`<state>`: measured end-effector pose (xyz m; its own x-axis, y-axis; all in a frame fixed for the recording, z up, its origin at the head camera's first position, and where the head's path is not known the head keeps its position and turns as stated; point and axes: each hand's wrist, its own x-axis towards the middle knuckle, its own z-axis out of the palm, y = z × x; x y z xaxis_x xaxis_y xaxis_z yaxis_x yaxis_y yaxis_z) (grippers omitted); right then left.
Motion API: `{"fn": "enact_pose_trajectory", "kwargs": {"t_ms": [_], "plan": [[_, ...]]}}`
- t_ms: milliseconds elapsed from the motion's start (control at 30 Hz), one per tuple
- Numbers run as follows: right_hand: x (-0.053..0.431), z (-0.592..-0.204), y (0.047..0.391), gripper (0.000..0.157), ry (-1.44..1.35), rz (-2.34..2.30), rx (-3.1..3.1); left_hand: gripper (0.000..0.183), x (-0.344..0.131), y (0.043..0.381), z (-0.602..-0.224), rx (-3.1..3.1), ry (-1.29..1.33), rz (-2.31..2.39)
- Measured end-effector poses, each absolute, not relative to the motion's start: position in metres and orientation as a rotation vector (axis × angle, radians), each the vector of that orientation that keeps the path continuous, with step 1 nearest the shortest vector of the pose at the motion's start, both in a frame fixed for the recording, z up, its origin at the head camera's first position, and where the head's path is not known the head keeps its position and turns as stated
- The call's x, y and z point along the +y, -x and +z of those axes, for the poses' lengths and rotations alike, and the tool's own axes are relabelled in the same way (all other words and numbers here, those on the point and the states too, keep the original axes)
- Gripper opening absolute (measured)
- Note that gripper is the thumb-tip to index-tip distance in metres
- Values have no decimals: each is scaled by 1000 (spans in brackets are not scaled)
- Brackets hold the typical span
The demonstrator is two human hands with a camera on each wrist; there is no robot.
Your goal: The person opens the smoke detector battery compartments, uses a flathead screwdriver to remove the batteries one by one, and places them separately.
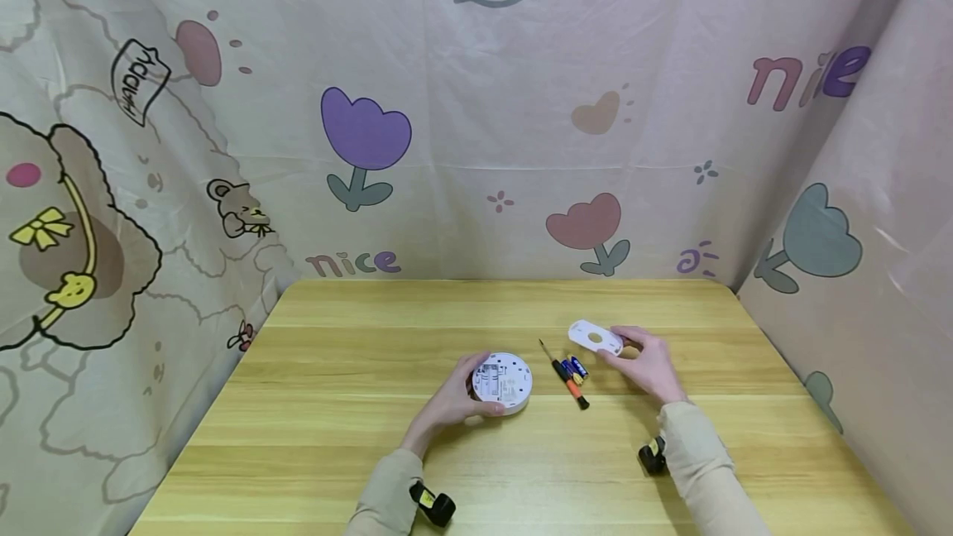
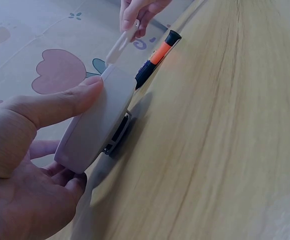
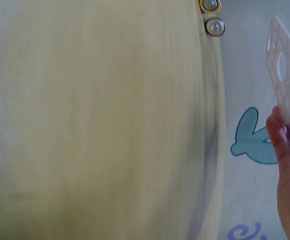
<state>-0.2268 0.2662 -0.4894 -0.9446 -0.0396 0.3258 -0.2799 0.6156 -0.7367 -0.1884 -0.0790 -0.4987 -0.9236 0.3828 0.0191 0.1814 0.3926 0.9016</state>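
Note:
My left hand [image 1: 450, 397] grips a round white smoke detector [image 1: 514, 387] by its rim, thumb on one side and fingers on the other. Its labelled back faces up in the head view. The left wrist view shows the detector [image 2: 97, 117] tilted just over the table, a dark part jutting from its underside. To the right, my right hand [image 1: 649, 361] pinches one end of a white mounting plate [image 1: 581, 332] with a round hole in its middle. In the right wrist view the plate [image 3: 274, 65] stands on edge between thumb and fingers.
Between the hands lies a screwdriver [image 1: 572, 385] with a black and orange handle. Beside it are blue and gold batteries [image 1: 579, 367]. The wooden table [image 1: 335, 420] ends at a printed cloth backdrop [image 1: 476, 131], with more cloth hanging along both sides.

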Motion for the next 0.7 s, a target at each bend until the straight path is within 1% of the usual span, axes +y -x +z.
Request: {"fn": "enact_pose_trajectory", "kwargs": {"t_ms": [167,333,700], "plan": [[257,-489,225,52,-374,1222,-2554,101,-79,188,-498,2453,-503,1560],[246,-487,221,55,-424,1230,-2568,101,-79,188,-498,2444,-493,1571],[226,-485,217,56,-581,1272,-2564,100,-79,190,-501,2445,-503,1569]]}}
